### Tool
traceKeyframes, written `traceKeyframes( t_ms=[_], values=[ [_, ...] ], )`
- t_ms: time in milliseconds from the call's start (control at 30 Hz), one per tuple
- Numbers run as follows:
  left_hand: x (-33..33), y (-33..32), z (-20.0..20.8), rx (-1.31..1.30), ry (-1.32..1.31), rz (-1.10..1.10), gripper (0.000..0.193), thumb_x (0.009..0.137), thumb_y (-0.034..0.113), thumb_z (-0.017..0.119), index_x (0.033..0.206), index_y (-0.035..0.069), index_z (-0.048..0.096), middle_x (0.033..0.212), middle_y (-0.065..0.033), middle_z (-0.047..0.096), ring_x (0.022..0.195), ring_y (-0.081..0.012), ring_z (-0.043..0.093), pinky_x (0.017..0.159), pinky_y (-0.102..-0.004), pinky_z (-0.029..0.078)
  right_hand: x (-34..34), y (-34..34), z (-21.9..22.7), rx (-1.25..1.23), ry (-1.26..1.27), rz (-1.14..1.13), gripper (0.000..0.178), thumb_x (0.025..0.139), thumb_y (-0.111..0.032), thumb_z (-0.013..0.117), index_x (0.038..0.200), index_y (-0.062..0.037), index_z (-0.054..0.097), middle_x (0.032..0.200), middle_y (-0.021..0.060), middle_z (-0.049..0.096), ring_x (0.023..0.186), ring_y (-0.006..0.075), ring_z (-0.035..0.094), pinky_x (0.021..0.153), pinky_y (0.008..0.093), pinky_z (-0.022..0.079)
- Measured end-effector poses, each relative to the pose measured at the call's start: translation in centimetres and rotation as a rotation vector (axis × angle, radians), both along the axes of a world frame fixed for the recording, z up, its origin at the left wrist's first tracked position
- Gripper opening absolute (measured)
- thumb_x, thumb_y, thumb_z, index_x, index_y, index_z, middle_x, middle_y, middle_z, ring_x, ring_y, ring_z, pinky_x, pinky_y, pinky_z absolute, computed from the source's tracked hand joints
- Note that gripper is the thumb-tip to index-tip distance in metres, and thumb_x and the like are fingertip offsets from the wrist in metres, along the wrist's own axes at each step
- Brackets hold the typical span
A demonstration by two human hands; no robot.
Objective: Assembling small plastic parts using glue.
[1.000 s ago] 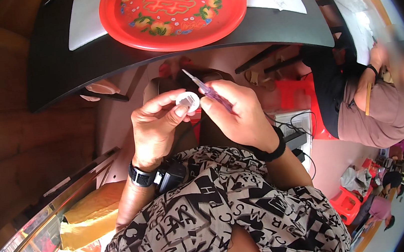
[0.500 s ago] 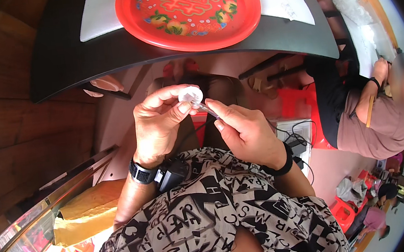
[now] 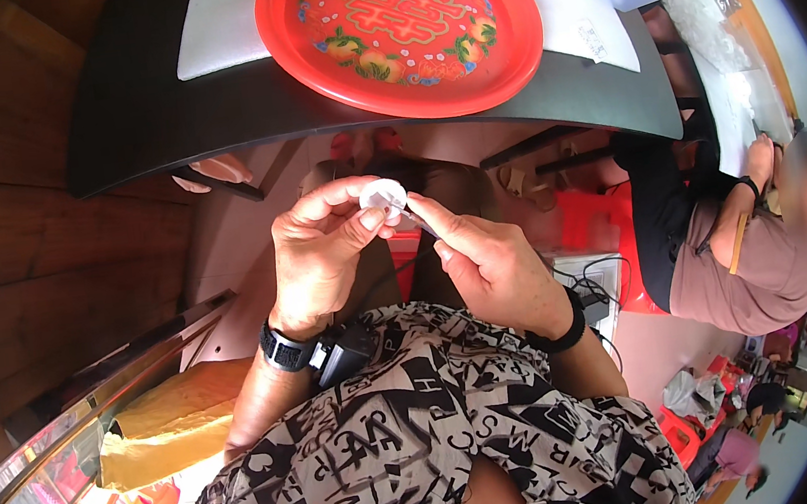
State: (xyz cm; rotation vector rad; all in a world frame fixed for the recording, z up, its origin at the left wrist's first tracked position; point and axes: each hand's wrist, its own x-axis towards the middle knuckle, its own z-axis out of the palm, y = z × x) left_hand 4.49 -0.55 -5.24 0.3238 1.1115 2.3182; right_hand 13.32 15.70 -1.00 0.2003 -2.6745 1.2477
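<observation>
My left hand pinches a small white round piece between thumb and fingers and holds it up over my lap. The piece looks hollow or cupped, but its exact kind is too small to tell. In my right hand is a thin, metallic, pen-like tool, with the index finger stretched along it. The tool's tip meets the lower right edge of the white piece. Its rear end is hidden inside my right hand.
Ahead stands a black table bearing white sheets and a red round tray with a fruit pattern. To the right a person sits on a red stool. A metal rail and a yellow-brown bag-like thing lie left.
The tray and table sit slightly farther right and lower in the picture. Both hands keep their grips, and the tool's angle at the white piece has shifted a little.
</observation>
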Motion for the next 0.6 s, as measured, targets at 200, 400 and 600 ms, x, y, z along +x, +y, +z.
traceKeyframes(
  t_ms=[200, 400, 600],
  values=[
    [0.1, 0.4, 0.1, -0.006, -0.008, 0.045, 0.023, 0.084, -0.003, 0.06, 0.107, -0.005, 0.059, 0.1, -0.0171, 0.064, 0.084, -0.0177, 0.062, 0.075, -0.0289, 0.052, -0.3, 0.1, 0.5, -0.156, -0.158, 0.024, 0.057, 0.079, 0.007, 0.046, 0.134, -0.0067, 0.042, 0.082, 0.0171, 0.06, 0.069, 0.0287, 0.06, 0.077, 0.0363, 0.051],
    [-0.1, 0.5, 0.0, -0.007, 0.013, 0.06, 0.022, 0.084, -0.004, 0.058, 0.106, -0.004, 0.059, 0.1, -0.0163, 0.064, 0.084, -0.0174, 0.062, 0.075, -0.0286, 0.051, -0.3, 0.5, 0.3, -0.384, -0.311, 0.024, 0.051, 0.086, 0.003, 0.046, 0.135, -0.0082, 0.042, 0.076, 0.0106, 0.057, 0.06, 0.0131, 0.05, 0.065, 0.0249, 0.047],
    [0.1, 0.3, -0.2, -0.041, -0.002, 0.059, 0.023, 0.084, -0.005, 0.057, 0.107, -0.004, 0.059, 0.105, -0.0189, 0.063, 0.085, -0.0187, 0.061, 0.075, -0.0293, 0.051, -0.4, 0.5, 1.2, -0.603, -0.473, 0.022, 0.044, 0.09, -0.001, 0.045, 0.134, -0.0059, 0.044, 0.072, -0.0001, 0.05, 0.059, 0.0043, 0.042, 0.057, 0.0209, 0.042]
  ],
)
